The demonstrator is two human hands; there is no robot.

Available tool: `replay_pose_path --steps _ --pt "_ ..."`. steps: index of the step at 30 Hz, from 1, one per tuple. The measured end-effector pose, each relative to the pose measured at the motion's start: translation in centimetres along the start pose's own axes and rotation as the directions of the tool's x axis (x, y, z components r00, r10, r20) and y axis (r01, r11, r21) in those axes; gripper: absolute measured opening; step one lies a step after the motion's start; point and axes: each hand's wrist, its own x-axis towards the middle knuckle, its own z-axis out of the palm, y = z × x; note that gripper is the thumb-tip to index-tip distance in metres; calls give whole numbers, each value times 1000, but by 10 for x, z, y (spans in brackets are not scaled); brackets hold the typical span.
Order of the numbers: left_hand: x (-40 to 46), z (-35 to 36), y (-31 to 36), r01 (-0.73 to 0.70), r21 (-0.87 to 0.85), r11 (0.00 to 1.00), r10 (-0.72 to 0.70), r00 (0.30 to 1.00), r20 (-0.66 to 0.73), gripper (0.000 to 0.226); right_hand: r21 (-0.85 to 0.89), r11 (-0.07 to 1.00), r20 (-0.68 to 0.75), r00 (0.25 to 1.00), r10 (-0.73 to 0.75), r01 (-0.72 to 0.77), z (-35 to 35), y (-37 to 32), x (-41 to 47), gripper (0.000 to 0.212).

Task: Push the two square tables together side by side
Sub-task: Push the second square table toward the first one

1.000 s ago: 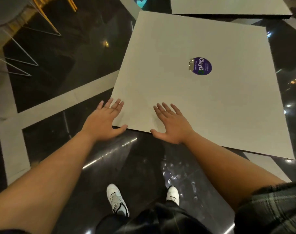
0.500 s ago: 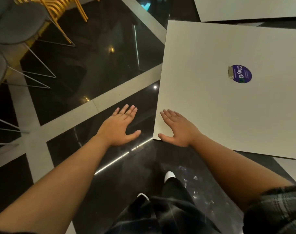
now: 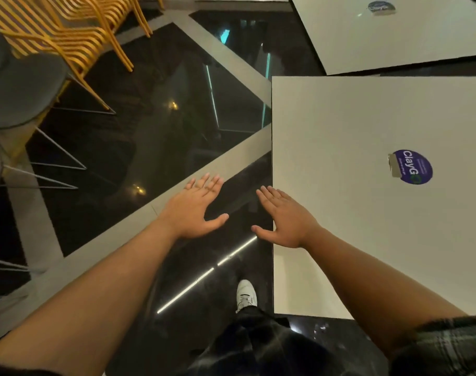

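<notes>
The near white square table (image 3: 340, 137) fills the right half of the view, with a round purple sticker (image 3: 411, 167) on its top. A second white square table (image 3: 380, 42) stands beyond it at the top right, set at an angle, with a narrow dark gap between the two. My right hand (image 3: 284, 217) lies flat and open over the near table's left edge. My left hand (image 3: 196, 208) hovers open over the dark floor, left of that table and touching nothing.
Yellow slatted chairs (image 3: 60, 31) and grey chairs with thin wire legs (image 3: 20, 85) crowd the upper left. The floor is glossy black with pale grey bands (image 3: 177, 191). My white shoe (image 3: 246, 294) stands beside the near table's left edge.
Both hands lay on the near table's edge a second ago. The left hand came off it, and the view swung left, so the table now sits to my right.
</notes>
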Motion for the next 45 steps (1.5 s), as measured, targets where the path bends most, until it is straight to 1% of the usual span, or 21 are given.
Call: replay_pose_path --steps 3,10,15,18,23,28,33,38,43,45 --pt "32 -8 -23 -19 -8 1000 19 1000 11 95 6 1000 1 1000 17 -17 -9 4 29 95" --pt "96 -16 -74 -135 -8 991 136 990 38 94 -8 997 -41 997 70 -71 -22 8 96 97" --pt "152 -20 -128 -235 19 972 233 971 51 91 13 986 -56 984 169 -169 -30 7 145 98" --pt "185 -25 -163 -298 41 954 295 954 54 91 27 975 -32 975 220 -219 -39 4 173 97" --pt "235 -38 -222 -342 45 939 339 939 63 91 44 963 -3 963 268 -268 -58 2 225 96" --pt "287 -54 -256 -384 32 923 380 920 92 91 56 958 9 960 280 -280 -72 13 275 99" --pt "354 -73 -271 -418 21 908 413 903 117 92 58 956 -6 957 289 -288 -87 46 329 98" --pt "441 -92 -287 -444 53 895 435 891 129 93 67 956 -13 957 288 -287 -117 102 392 97" --pt "511 -111 -300 -476 53 878 466 874 138 93 100 951 24 956 291 -292 -149 146 443 97" --pt "548 -123 -305 -463 59 884 454 882 125 93 113 943 34 950 310 -312 -166 170 467 98"
